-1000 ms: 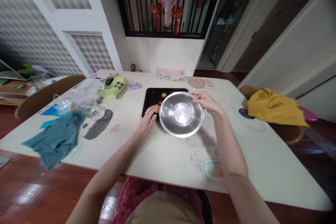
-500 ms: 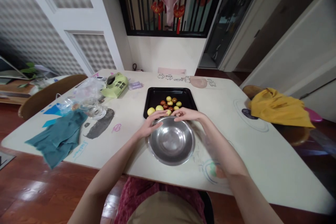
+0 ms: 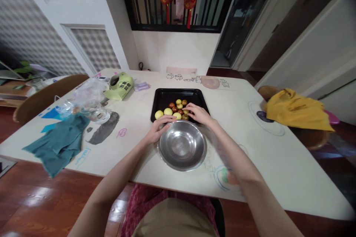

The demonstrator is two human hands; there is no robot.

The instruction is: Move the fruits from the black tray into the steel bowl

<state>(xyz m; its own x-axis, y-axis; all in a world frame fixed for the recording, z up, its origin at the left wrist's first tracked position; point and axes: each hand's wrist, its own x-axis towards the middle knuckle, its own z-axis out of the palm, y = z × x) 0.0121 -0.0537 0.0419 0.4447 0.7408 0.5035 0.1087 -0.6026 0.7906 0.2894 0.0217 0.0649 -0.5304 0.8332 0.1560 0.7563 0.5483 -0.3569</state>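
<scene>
A shiny metal bowl (image 3: 182,148) stands in front of me near the table's front edge. Just behind it lies a black tray (image 3: 167,97) with several small round fruits (image 3: 175,109), yellow, green and reddish brown, gathered in its front part. My left hand (image 3: 159,129) has its fingers stretched along the tray's front edge, close to a pale yellow fruit (image 3: 177,116), its thumb over the bowl's rim. My right hand (image 3: 199,114) reaches over the tray's front right, fingers apart at the fruits there; no fruit shows lifted in it.
On the white table (image 3: 233,118), a teal cloth (image 3: 59,142) hangs over the front left edge. Beyond it are clear plastic packaging (image 3: 94,113) and a light green bag (image 3: 120,87). A yellow cloth (image 3: 297,114) drapes over a chair at the right.
My right hand has moved from the bowl's far rim forward over the fruits, its fingers spreading. My left hand stays at nearly the same place. The view has shifted slightly.
</scene>
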